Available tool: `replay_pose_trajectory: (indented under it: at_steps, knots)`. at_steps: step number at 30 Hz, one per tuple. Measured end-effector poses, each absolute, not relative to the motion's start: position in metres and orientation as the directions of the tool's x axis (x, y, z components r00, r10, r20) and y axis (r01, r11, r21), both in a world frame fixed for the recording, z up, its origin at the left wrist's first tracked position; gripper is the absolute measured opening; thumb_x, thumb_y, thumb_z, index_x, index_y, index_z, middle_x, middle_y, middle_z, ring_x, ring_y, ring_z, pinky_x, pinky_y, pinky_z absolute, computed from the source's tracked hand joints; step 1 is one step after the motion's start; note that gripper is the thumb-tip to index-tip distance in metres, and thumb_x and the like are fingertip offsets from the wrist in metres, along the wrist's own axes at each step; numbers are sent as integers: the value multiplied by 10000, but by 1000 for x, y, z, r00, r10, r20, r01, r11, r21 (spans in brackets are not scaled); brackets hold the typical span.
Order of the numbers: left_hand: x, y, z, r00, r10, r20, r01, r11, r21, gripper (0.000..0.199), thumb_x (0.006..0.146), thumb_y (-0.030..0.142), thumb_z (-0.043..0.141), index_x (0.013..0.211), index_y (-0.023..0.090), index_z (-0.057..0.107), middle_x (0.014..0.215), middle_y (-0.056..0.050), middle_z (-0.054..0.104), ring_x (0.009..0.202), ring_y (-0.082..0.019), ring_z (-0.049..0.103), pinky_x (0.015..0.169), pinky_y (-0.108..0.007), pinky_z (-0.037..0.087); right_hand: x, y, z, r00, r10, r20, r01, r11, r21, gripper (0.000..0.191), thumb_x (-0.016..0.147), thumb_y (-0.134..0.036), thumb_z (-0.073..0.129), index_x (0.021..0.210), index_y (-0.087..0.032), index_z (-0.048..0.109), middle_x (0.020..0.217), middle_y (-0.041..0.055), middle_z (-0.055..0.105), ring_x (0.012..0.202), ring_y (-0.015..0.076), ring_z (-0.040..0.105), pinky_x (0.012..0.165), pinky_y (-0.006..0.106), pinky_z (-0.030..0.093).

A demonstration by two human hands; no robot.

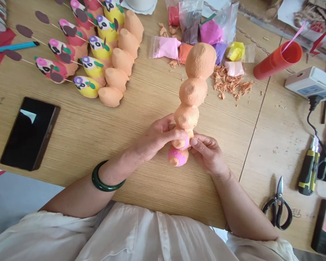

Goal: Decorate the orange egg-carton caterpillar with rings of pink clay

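A row of joined peach-coloured foam shapes (193,91) stands out away from me over the table, held near its close end. My left hand (161,136) grips it from the left, thumb lying across the second shape from the near end. From the other side, my right hand (208,150) pinches at that same shape with thumb and forefinger. Pink clay (178,156) covers part of the nearest shape, and more pink shows on the one under my left thumb. My fingers hide the rest of that spot.
Bags of coloured clay (212,30) and peach scraps (229,83) lie beyond the row. Decorated foam figures (97,69) stand at the far left, above a phone (29,134). To the right are a red cup (277,59), power strip (312,82), scissors (278,206) and a utility knife (309,170).
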State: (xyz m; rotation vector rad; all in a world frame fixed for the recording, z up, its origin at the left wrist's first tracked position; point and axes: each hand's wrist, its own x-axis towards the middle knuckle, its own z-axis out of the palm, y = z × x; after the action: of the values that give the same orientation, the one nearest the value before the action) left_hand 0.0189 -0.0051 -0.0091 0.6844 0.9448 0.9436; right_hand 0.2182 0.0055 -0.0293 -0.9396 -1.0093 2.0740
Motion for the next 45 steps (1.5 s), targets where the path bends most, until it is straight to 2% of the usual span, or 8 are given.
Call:
replay_pose_trajectory:
  at_steps: [3,7,12,21,30,35,40,45]
  knots:
    - [20,-5,-7,272,883,-383,-459,469,755,403,838,438,892,1150,240,732,968,16,686,901,-145,638,752,-248,541,217,7,-31,-441,799,-408,-305,-561,-769,361,840,-570,932,710,-262,798,718,-5,640,716,165,553,725,326,528]
    - [22,-6,-7,254,915,-315,-475,401,783,797,765,316,970,1480,383,624,1366,16,718,1217,-206,705,981,-296,613,216,8,-33,-389,800,-456,-384,-591,-709,379,786,-571,967,708,-259,765,724,-14,635,705,153,540,713,306,533]
    - [21,-8,-6,238,940,-244,-351,318,881,905,817,350,962,1619,300,547,1249,-69,786,1149,-240,763,1005,-359,635,216,7,-36,-394,801,-451,-365,-586,-723,413,815,-592,934,709,-254,719,724,-10,618,708,164,525,725,326,534]
    - [13,-2,-10,200,955,-221,-291,273,917,854,759,339,1008,1539,249,671,1455,-121,741,1168,-257,760,959,-328,650,214,5,-34,-409,800,-439,-372,-585,-721,415,808,-601,937,693,-265,722,700,-15,622,710,172,570,762,349,566]
    - [15,-4,-11,212,949,-233,-287,288,914,821,802,377,983,1549,254,667,1289,-88,821,989,-218,792,826,-306,650,215,4,-29,-421,809,-411,-336,-560,-757,321,776,-595,972,788,-302,840,733,-2,753,745,205,686,790,389,614]
    - [12,-5,-11,211,940,-268,-279,320,905,770,824,396,968,1532,270,693,1441,-95,777,1047,-237,803,834,-305,668,212,4,-26,-380,819,-429,-340,-556,-759,329,760,-593,982,742,-299,836,690,-10,714,685,181,634,762,375,598]
    - [8,-4,-10,295,912,-286,-264,365,893,838,835,404,959,1599,290,634,1367,-93,801,1066,-245,805,777,-279,656,207,1,-23,-338,847,-410,-334,-515,-789,352,741,-603,990,694,-300,817,710,-3,714,730,185,626,792,378,598]
    - [12,-6,-9,267,932,-243,-246,310,918,796,858,407,938,1587,278,647,1451,-99,770,1223,-299,781,870,-303,675,205,-3,-23,-310,878,-364,-319,-457,-830,307,765,-597,980,709,-331,836,662,-14,671,741,194,638,847,395,602]
